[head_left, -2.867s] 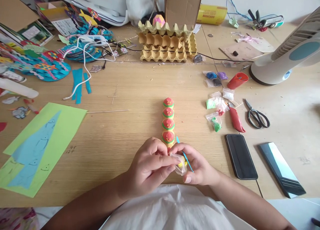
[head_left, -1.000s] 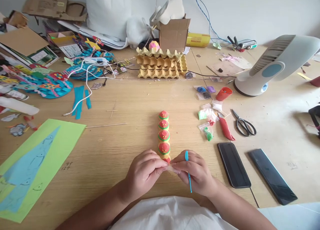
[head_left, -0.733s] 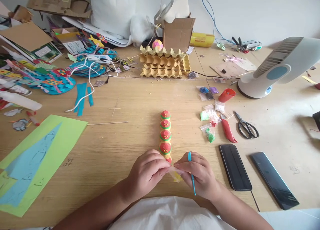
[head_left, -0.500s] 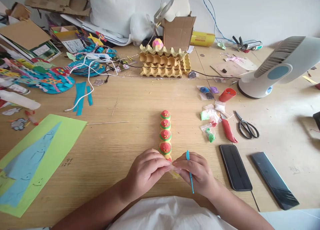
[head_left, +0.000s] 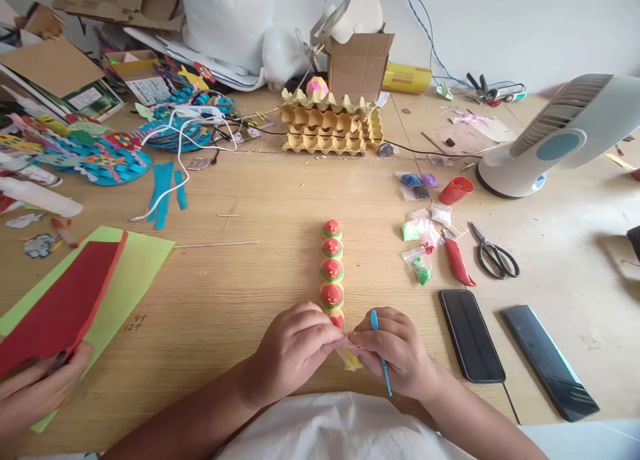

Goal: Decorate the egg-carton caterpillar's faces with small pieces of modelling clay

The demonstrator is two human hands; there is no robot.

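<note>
My left hand (head_left: 295, 347) pinches one side of a small clear plastic bag (head_left: 353, 361) with something yellow in it. Fingertips of my right hand (head_left: 400, 350) grip the bag's other side, and a thin blue modelling tool (head_left: 385, 372) is tucked in the same hand. Just beyond them, a row of egg-carton cups (head_left: 332, 271) stretches away from me, decorated with red and green tops and small yellow faces. The nearest cup, with a red piece on it, is partly covered by my left hand.
At the left, another person's hand (head_left: 47, 387) holds a red sheet (head_left: 60, 307) over green paper (head_left: 143, 267). To the right lie clay bags (head_left: 421, 271), scissors (head_left: 495, 255) and two phones (head_left: 473, 337). A fan (head_left: 545, 143) and egg cartons (head_left: 325, 140) stand farther back.
Another person's hand has come in from the left with a red sheet, covering the blue shape on the green paper. My hands have barely shifted; more of the yellow bag shows.
</note>
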